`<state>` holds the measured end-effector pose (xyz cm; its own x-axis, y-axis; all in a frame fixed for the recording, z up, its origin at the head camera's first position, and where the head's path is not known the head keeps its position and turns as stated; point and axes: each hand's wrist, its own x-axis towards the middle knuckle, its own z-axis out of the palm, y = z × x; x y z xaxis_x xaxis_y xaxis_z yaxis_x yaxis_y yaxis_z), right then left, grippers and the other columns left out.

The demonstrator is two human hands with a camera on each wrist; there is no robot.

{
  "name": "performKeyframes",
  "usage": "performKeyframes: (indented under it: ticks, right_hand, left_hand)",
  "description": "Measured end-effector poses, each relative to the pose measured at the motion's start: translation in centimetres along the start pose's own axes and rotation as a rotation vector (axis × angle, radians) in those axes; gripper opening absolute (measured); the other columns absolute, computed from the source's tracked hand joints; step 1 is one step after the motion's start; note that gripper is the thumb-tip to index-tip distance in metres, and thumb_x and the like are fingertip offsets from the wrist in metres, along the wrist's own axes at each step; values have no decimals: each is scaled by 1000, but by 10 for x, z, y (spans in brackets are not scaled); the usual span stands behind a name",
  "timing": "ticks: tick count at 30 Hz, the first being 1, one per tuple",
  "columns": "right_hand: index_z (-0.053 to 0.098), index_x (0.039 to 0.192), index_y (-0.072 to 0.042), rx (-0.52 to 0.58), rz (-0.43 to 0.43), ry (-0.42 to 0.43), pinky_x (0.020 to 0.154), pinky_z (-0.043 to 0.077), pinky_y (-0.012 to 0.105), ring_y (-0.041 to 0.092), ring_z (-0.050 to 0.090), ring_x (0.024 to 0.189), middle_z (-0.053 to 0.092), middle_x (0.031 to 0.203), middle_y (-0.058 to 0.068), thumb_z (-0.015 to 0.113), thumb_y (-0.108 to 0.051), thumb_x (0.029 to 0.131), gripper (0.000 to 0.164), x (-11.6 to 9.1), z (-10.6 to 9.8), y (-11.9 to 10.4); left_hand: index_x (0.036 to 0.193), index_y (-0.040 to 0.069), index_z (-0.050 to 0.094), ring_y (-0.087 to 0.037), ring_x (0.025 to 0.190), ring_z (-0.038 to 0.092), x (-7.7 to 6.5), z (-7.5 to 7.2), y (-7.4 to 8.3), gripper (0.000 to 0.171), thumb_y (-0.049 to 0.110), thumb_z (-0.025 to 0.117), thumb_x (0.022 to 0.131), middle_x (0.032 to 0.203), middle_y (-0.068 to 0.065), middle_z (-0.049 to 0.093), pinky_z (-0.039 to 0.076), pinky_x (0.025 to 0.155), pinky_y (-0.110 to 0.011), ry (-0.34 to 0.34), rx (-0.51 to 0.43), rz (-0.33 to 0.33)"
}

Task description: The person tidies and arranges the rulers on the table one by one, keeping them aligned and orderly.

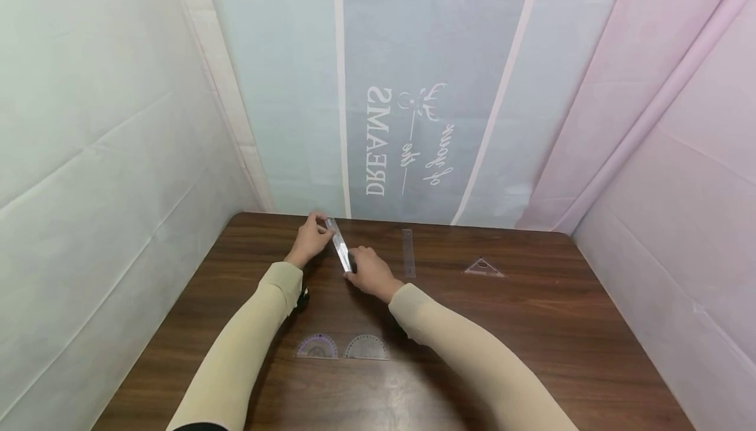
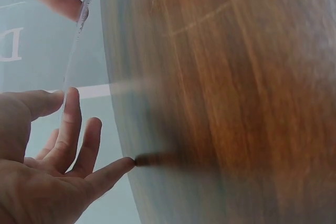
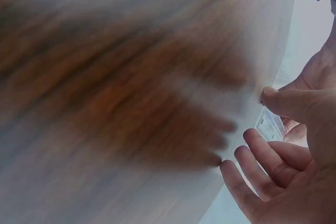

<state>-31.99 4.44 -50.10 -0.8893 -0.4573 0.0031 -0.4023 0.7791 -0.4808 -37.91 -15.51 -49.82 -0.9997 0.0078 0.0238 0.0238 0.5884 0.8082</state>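
Note:
A clear plastic ruler [image 1: 339, 245] slants between my two hands near the table's far edge. My left hand [image 1: 311, 239] pinches its far end between thumb and forefinger, and in the left wrist view the ruler [image 2: 77, 40] shows edge-on, its little finger touching the wood. At the near end my right hand [image 1: 371, 269] pinches the ruler with thumb and fingers. In the right wrist view printed marks show on the ruler [image 3: 269, 125] behind the fingers. A second clear ruler [image 1: 409, 254] lies on the table just right of my right hand.
Two clear protractors, a purple-marked one [image 1: 317, 347] and a plain one [image 1: 367, 348], lie side by side nearer me. A clear set square [image 1: 483, 267] lies at the right. The brown wooden table [image 1: 531, 339] meets a printed curtain [image 1: 295, 123] at its far edge.

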Motion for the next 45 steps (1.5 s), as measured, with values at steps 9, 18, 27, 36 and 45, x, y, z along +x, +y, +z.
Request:
performKeyframes:
  ticks: [9, 18, 27, 36, 45]
  right_hand:
    - [57, 152, 0, 81, -7, -23, 89, 57, 37, 20, 62, 105, 68, 118, 8, 80, -17, 100, 59, -12, -10, 9]
    - [59, 149, 2, 139, -77, -11, 85, 58, 33, 14, 66, 96, 70, 111, 5, 83, -17, 96, 61, -26, -16, 25]
    - [65, 143, -1, 120, -101, 30, 85, 57, 38, 16, 66, 97, 70, 107, 3, 85, -27, 96, 57, -48, -28, 37]
    - [67, 140, -2, 112, -117, 25, 86, 56, 36, 15, 65, 97, 71, 108, 2, 85, -33, 95, 58, -69, -29, 49]
    - [70, 136, -5, 79, -148, 56, 84, 57, 38, 15, 67, 97, 71, 106, -1, 87, -36, 93, 56, -82, -34, 54]
  left_hand:
    - [147, 4, 47, -40, 109, 71, -9, 5, 8, 45, 21, 65, 109, 124, -25, 73, 55, 90, -50, -48, -47, -4]
    - [150, 3, 48, -39, 113, 71, -14, 9, 12, 50, 21, 68, 108, 121, -24, 75, 52, 101, -53, -104, -76, 40]
    - [156, -1, 41, -42, 125, 65, -18, 13, 11, 54, 13, 65, 109, 129, -24, 71, 45, 112, -60, -280, -107, 221]
    - [156, -3, 39, -42, 125, 65, -25, 15, 17, 63, 9, 72, 104, 130, -25, 69, 47, 111, -61, -396, -96, 312]
    - [153, 1, 45, -41, 125, 65, -27, 25, 21, 63, 13, 77, 101, 127, -22, 70, 49, 109, -60, -404, -80, 331]
